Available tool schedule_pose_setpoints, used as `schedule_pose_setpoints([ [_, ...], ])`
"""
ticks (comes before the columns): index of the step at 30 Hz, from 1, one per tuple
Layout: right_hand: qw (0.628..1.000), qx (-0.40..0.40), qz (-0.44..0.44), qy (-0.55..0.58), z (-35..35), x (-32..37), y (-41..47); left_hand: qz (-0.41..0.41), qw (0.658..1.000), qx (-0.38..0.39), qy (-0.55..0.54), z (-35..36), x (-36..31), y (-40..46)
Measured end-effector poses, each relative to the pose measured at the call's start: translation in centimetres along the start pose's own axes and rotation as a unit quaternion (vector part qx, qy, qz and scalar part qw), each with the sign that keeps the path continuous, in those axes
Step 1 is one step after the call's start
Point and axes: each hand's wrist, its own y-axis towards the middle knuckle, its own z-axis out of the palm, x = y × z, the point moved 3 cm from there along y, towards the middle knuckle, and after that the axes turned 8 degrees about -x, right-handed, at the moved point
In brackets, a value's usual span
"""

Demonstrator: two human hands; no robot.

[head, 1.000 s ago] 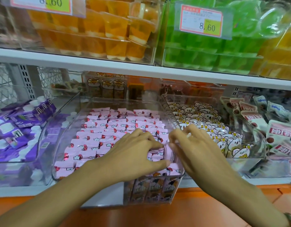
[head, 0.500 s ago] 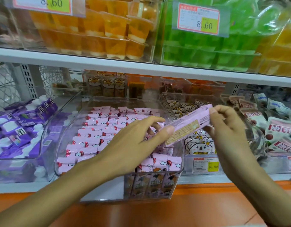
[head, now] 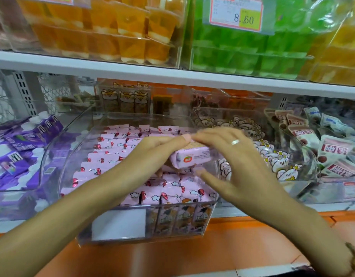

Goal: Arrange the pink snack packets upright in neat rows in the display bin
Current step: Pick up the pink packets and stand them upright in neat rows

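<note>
Both hands hold one pink packet [head: 192, 157] over the clear bin [head: 72, 156]. Left hand [head: 152, 154] grips its left end, fingers curled. Right hand [head: 238, 158] pinches it, fingers above, thumb below.

hands: 2, left hand [head: 152, 154] and right hand [head: 238, 164]
pink snack packet held up between both hands: 1 [head: 192, 157]
pink snack packets in display bin [head: 209, 216]: many, in rows [head: 112, 154]; exact count not resolvable
ring on right hand: 1 [head: 235, 142]
price tags legible in full: 1, reading 8.60 [head: 237, 16]
shelf boards: 1 white board above the bin [head: 172, 75]
bear-print packets standing behind the bin: 3 visible [head: 125, 101]
purple cartons, left bin: several [head: 22, 140], count unclear
</note>
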Motion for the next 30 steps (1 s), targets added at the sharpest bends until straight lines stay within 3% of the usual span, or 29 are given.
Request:
schedule_pose_setpoints([
  [3,0.997,-0.009,0.065,0.033,-0.3,-0.5,0.0,-0.007,0.999,0.039,0.005,0.6,0.0,0.0],
  [5,0.977,-0.027,0.153,0.149,-0.7,-1.1,0.0,0.006,1.0,0.013,-0.007,0.4,0.3,0.5],
  [9,0.844,0.02,0.35,0.407,-0.5,-2.6,-0.7,0.066,0.998,-0.017,0.019,0.2,0.5,0.4],
  [12,0.806,0.085,0.382,0.444,-0.2,-3.0,-1.2,0.095,0.995,0.007,0.027,0.5,0.2,0.2],
  [18,0.793,0.138,0.346,0.482,0.3,-2.6,-1.3,0.109,0.994,-0.006,-0.01,0.8,-0.3,0.2],
  [21,0.817,0.129,0.309,0.469,0.2,-2.0,-1.2,0.142,0.989,-0.035,-0.035,0.1,-0.7,0.2],
  [26,0.857,-0.01,0.285,0.43,-1.0,-2.4,-0.5,0.199,0.98,-0.02,-0.014,0.0,-0.3,0.3],
  [30,0.831,-0.141,0.311,0.439,-1.3,-2.9,-0.2,0.184,0.959,0.023,0.215,0.4,2.3,0.1],
])
